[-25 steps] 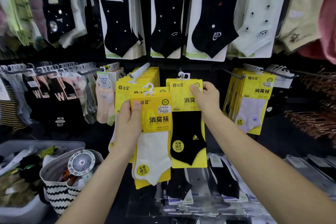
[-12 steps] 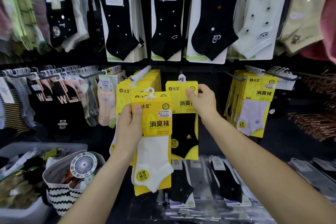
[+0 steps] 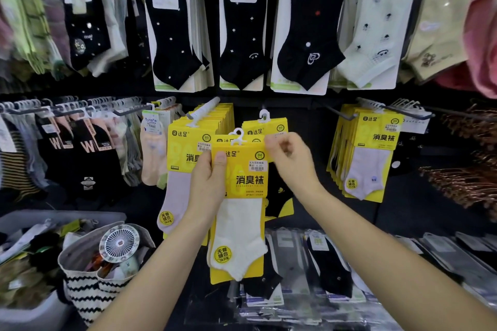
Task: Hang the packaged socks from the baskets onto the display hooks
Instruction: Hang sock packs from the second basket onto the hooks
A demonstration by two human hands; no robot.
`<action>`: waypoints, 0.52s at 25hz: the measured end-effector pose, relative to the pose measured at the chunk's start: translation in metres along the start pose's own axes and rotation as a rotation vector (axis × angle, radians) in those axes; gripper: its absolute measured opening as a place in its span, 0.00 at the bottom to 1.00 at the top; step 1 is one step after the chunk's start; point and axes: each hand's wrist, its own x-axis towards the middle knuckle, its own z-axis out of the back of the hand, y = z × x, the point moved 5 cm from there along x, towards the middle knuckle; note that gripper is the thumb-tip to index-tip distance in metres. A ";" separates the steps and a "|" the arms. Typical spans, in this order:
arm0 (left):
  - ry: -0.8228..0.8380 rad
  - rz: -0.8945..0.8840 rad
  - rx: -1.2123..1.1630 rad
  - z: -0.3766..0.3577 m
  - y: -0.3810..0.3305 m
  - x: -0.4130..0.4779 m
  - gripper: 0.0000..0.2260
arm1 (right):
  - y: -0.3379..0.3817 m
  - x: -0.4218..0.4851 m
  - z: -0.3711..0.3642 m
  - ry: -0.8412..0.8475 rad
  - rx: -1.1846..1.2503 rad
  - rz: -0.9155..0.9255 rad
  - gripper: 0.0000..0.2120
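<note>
My left hand (image 3: 208, 185) grips a yellow pack with a white sock (image 3: 242, 223) by its left edge, upright in front of the display. A second yellow card with a white plastic hanger (image 3: 237, 135) peeks out just behind it. My right hand (image 3: 291, 164) pinches the top right corner of this held pack. Behind my hands, a yellow pack with a black sock (image 3: 265, 127) hangs from a display hook (image 3: 263, 115), free of both hands.
A full hook of yellow packs (image 3: 185, 140) hangs to the left and another stack (image 3: 376, 137) to the right. At lower left stand a grey bin (image 3: 27, 312) and a zigzag basket (image 3: 80, 290) with a small fan. Flat sock packs (image 3: 322, 263) lie on the shelf below.
My right hand let go of the black-sock pack, which now hangs on the hook, and came back to the top corner of the white-sock pack. My left hand stayed roughly in place.
</note>
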 end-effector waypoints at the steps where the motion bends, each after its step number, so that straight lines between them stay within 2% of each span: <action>1: 0.003 -0.020 0.005 -0.004 -0.002 0.000 0.07 | 0.003 -0.005 -0.005 0.062 -0.018 0.006 0.17; 2: 0.005 -0.030 -0.001 -0.008 -0.003 -0.001 0.06 | 0.004 -0.007 -0.008 0.088 -0.025 0.003 0.17; 6: 0.012 -0.005 -0.071 -0.015 0.000 -0.003 0.08 | 0.001 -0.002 0.004 0.047 0.033 -0.067 0.06; 10: 0.063 -0.010 -0.047 -0.017 0.002 -0.002 0.09 | -0.004 -0.003 0.009 0.011 0.075 -0.104 0.07; 13: 0.060 -0.018 0.017 -0.019 0.005 0.000 0.10 | 0.003 -0.004 0.011 0.009 -0.003 -0.018 0.09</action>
